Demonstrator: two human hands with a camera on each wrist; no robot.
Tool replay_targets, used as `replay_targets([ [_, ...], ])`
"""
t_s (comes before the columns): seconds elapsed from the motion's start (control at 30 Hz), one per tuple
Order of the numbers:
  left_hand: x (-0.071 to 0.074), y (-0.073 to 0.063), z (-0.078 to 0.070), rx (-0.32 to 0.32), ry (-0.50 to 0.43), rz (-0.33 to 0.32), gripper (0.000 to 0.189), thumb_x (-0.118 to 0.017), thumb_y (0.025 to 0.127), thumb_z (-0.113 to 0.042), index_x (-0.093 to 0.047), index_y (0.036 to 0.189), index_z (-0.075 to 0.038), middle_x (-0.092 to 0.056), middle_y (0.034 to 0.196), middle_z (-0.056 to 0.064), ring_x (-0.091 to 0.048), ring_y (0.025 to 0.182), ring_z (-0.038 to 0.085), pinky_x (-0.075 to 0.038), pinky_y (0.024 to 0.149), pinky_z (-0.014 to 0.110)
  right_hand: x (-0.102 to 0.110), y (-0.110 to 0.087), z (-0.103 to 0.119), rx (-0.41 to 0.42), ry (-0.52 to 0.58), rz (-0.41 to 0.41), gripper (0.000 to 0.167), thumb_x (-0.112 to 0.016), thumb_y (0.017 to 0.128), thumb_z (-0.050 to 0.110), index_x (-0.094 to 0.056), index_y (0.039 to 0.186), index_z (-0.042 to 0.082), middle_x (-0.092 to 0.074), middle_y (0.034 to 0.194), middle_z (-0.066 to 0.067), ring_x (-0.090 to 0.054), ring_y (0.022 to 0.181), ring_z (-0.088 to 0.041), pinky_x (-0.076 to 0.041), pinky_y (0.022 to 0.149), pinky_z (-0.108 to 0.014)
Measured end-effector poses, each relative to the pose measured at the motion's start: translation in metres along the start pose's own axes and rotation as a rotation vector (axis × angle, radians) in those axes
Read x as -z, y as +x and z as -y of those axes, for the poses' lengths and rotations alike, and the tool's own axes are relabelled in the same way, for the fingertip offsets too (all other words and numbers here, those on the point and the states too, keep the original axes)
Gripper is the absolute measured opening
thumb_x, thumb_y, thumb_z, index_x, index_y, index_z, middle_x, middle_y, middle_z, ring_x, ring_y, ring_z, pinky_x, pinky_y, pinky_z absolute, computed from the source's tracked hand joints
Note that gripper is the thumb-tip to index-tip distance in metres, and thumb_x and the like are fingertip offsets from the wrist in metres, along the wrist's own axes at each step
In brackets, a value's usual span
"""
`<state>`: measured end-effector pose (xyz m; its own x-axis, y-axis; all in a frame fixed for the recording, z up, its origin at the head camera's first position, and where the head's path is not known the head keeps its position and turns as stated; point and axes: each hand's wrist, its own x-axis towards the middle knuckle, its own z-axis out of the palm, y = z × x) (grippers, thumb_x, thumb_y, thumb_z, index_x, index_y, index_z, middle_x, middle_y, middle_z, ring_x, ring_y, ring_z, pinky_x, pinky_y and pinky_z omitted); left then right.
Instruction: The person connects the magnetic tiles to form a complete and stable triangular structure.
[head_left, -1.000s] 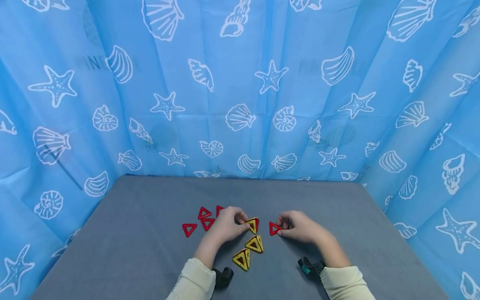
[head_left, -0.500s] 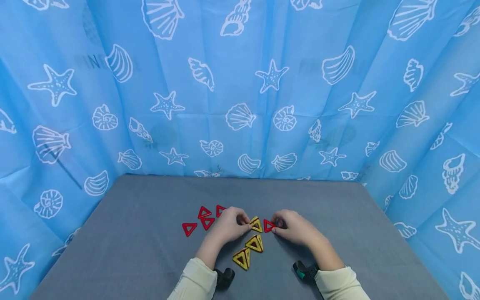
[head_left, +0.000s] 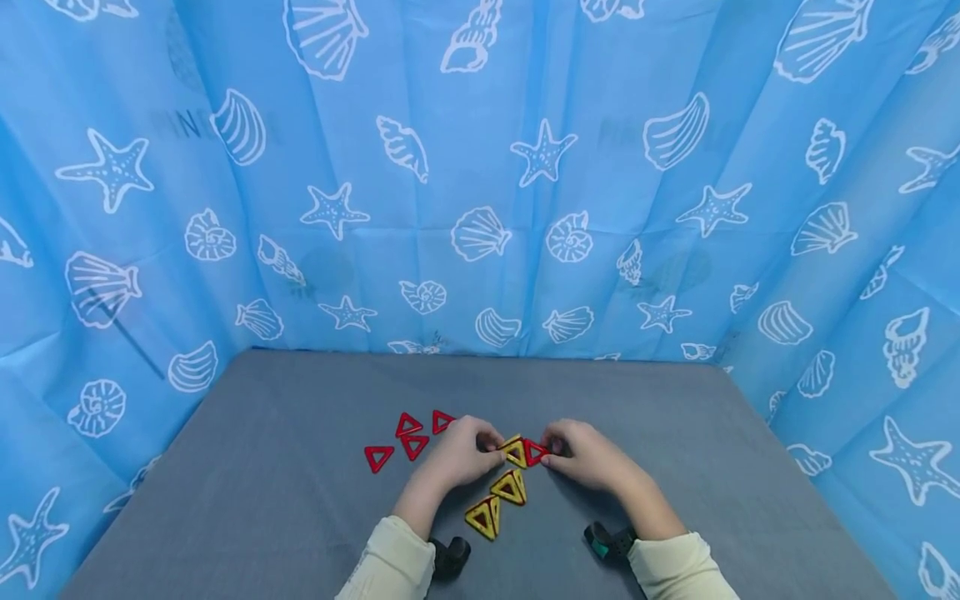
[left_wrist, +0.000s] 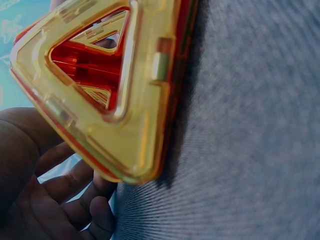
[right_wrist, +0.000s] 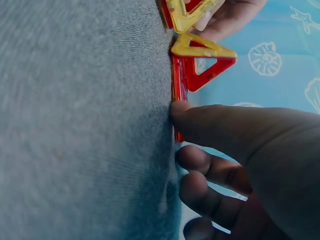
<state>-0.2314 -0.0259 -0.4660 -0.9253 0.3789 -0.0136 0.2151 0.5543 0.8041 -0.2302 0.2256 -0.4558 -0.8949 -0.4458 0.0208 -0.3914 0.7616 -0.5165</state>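
Observation:
My left hand holds the left side of a small pyramid of yellow and red triangular magnetic tiles between thumb and fingers. From the right, my right hand pinches a flat red triangular magnetic tile, whose left side meets the pyramid's base. The right wrist view shows my thumb on that red tile, low against the cloth, with the yellow-and-red pyramid standing just beyond. In the left wrist view, a yellow-faced pyramid fills the upper left, partly covering my left fingers.
Two more yellow-and-red pyramids stand nearer me, between the forearms. Several loose red triangular tiles lie to the left, one partly behind my left hand. Grey cloth covers the table, and a blue shell-print curtain surrounds it.
My right hand has moved left with the red tile, closing the gap to the pyramid. The pyramid in my left hand has turned and shifted slightly right.

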Motion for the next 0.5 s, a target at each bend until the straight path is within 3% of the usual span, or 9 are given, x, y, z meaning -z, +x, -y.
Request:
replay_targets([
  [0.27,-0.0011,0.0007,0.0019,0.031,-0.011,0.009,0.012,-0.080,0.096,-0.021,-0.082,0.106,-0.014,-0.069,0.093,-0.005,-0.061,0.088,0.016,-0.054,0.081,0.040,0.0040,-0.0025,-0.0036,0.005,0.115,0.039,0.013,-0.076,0.099,0.019,-0.068,0.102,0.009,-0.066,0.092,0.001,-0.057,0.079,-0.008,-0.048,0.068,-0.025],
  [0.5,-0.0012,0.0005,0.0018,0.019,-0.014,0.007,0.013,-0.079,0.097,-0.022,-0.082,0.106,-0.014,-0.069,0.093,-0.004,-0.061,0.086,0.016,-0.053,0.079,0.039,0.0075,-0.0025,-0.0018,0.015,0.181,0.026,0.014,-0.073,0.101,0.020,-0.068,0.107,0.009,-0.068,0.092,0.000,-0.061,0.078,-0.012,-0.051,0.068,-0.027],
])
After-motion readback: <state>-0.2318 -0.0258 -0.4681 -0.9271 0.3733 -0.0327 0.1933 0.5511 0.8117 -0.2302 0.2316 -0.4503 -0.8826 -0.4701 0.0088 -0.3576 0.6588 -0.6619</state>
